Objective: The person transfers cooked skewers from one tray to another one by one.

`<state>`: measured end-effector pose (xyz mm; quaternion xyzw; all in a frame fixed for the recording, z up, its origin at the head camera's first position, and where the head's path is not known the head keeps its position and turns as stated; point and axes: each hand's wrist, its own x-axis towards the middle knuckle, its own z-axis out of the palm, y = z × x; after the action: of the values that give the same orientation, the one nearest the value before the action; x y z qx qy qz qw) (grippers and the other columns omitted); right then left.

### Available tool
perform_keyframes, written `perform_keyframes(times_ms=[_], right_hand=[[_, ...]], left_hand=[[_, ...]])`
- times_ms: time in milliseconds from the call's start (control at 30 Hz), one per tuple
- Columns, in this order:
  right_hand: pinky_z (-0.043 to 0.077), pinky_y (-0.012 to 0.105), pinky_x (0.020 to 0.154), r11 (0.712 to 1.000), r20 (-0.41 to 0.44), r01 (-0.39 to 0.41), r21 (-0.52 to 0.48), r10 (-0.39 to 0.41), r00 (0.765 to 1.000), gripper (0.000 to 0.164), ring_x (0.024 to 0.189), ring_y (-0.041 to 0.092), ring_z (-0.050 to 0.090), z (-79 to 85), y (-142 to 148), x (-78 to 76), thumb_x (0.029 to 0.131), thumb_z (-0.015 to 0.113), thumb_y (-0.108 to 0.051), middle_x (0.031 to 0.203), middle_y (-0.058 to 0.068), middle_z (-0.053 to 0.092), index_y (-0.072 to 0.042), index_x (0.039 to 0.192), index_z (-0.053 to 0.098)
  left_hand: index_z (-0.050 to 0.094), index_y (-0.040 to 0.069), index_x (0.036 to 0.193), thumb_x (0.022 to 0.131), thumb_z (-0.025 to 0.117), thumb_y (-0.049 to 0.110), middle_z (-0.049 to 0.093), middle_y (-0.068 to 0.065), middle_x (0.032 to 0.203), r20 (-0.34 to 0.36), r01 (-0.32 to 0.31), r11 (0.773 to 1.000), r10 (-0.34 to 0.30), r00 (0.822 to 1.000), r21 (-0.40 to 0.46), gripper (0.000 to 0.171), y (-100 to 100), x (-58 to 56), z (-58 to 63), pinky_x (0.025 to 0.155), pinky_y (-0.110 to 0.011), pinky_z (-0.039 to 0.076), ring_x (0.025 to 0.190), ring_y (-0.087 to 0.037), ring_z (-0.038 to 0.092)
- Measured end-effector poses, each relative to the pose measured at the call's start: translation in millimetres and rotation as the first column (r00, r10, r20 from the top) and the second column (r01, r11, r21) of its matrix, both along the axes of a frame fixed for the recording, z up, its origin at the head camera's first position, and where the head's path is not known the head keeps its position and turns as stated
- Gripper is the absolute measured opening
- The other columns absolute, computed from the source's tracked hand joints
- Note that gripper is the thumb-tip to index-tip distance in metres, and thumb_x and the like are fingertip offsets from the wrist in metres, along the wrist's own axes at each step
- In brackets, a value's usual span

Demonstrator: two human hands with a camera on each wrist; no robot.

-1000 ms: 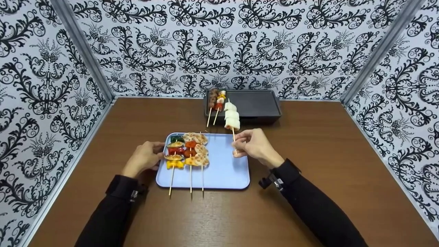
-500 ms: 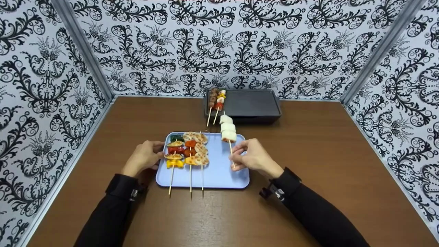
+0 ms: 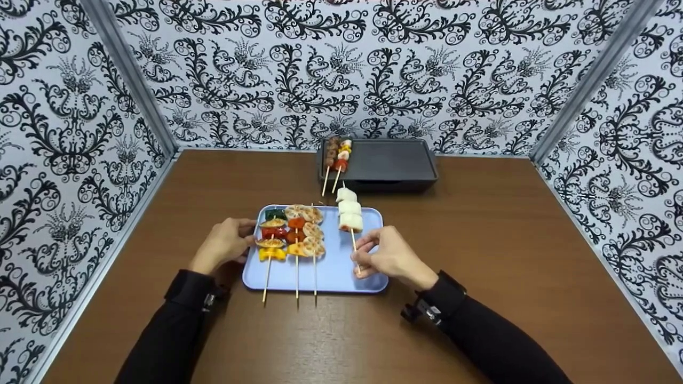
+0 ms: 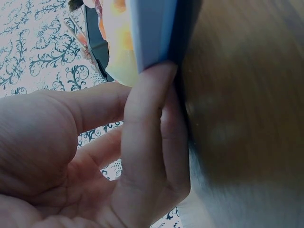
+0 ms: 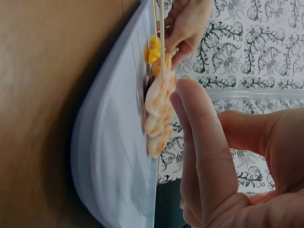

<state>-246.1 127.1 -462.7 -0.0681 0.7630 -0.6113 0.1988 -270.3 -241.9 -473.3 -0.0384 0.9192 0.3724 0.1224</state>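
My right hand (image 3: 389, 253) pinches the bare stick of a skewer (image 3: 350, 210) threaded with three thick white pieces. That skewer is over the right part of a pale blue tray (image 3: 336, 277), its tip towards the back. In the right wrist view, the right fingers (image 5: 204, 137) stand above the tray's surface. At the tray's left edge, my left hand (image 3: 227, 242) grips the rim, fingertips right against it in the left wrist view. Three skewers lie side by side on the tray: vegetables and shells (image 3: 272, 234), orange and red pieces (image 3: 296, 234), and browned white slices (image 3: 314, 234).
A dark grill plate (image 3: 395, 160) stands behind the tray. At its left end lie a brown meat skewer (image 3: 331, 152) and a mixed skewer (image 3: 343, 156), sticks jutting over the front edge. Patterned walls (image 3: 341, 69) enclose the brown table (image 3: 480, 213) at the back and sides.
My right hand has drawn the white skewer towards me and slightly left, from near the grill plate to over the tray's right side. The left hand has stayed at the tray's edge.
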Motion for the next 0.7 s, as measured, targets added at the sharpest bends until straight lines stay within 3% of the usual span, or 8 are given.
perform_keyframes(times_ms=[267, 533, 700], right_hand=[[0.067, 0.038, 0.064, 0.999, 0.001, -0.041, 0.009, 0.041, 0.999, 0.025, 0.061, 0.022, 0.075, -1.9, -5, 9.9, 0.084, 0.078, 0.0, 0.093, 0.014, 0.067, 0.007, 0.105, 0.066], [0.067, 0.038, 0.065, 0.994, 0.027, -0.109, 0.009, 0.109, 0.994, 0.023, 0.061, 0.02, 0.074, -6.0, -13, 15.9, 0.086, 0.076, 0.0, 0.09, 0.013, 0.067, 0.008, 0.105, 0.065], [0.067, 0.037, 0.064, 0.993, 0.059, -0.122, 0.003, 0.121, 0.991, 0.025, 0.061, 0.02, 0.074, -8.5, -19, 17.1, 0.086, 0.077, 0.0, 0.09, 0.013, 0.068, 0.007, 0.106, 0.065]], left_hand=[[0.052, 0.012, 0.151, 0.103, 0.061, 0.018, 0.06, -0.025, 0.144, 0.019, -0.007, 1.0, 0.007, 1.0, 0.014, 0.049, 1, -0.6, 0.9, 0.064, -0.031, 0.066, 0.095, -0.026, 0.073], [0.053, 0.007, 0.149, 0.103, 0.06, 0.015, 0.064, -0.025, 0.138, -0.028, 0.033, 0.999, -0.033, 0.999, 0.011, 0.047, -1, -1.7, -1.3, 0.062, -0.031, 0.066, 0.091, -0.023, 0.074], [0.052, 0.009, 0.15, 0.103, 0.059, 0.016, 0.063, -0.024, 0.14, -0.012, 0.02, 1.0, -0.02, 1.0, 0.005, 0.047, -1, -2.0, -1.6, 0.063, -0.03, 0.066, 0.092, -0.023, 0.074]])
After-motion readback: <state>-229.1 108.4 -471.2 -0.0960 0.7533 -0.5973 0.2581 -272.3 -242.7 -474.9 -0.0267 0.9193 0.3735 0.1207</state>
